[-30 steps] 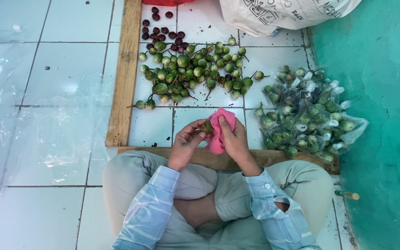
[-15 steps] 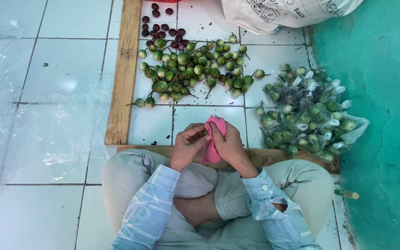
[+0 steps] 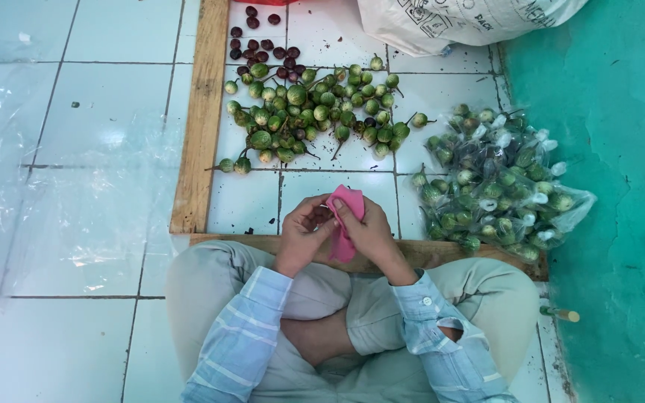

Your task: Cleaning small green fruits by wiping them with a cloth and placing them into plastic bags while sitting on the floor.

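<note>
The person sits cross-legged on a white tiled floor point(image 3: 76, 104), both hands raised together just above the near wooden plank point(image 3: 442, 252). The left hand point(image 3: 304, 233) and the right hand point(image 3: 371, 231) close their fingers on a small pink bag point(image 3: 345, 220), the left pinching its edge at 9 o'clock, the right wrapped around it from 3 o'clock with the thumb lying across the front. The pink bag stands upright between the two hands, its top poking out at 12 o'clock and its tail hanging at 6 o'clock. Whether anything sits inside it cannot be told.

At 12 o'clock from the hands lies a loose heap of small green eggplants point(image 3: 315, 112), with a few dark purple ones point(image 3: 259, 46) beyond it. At 3 o'clock sits a pile of clear bags filled with green eggplants point(image 3: 494, 186), against the teal wall point(image 3: 614, 149). A long wooden plank point(image 3: 201, 112) runs up at 10 o'clock, a white sack point(image 3: 457, 22) lies at 1 o'clock, and clear plastic sheeting point(image 3: 76, 224) spreads at 9 o'clock
</note>
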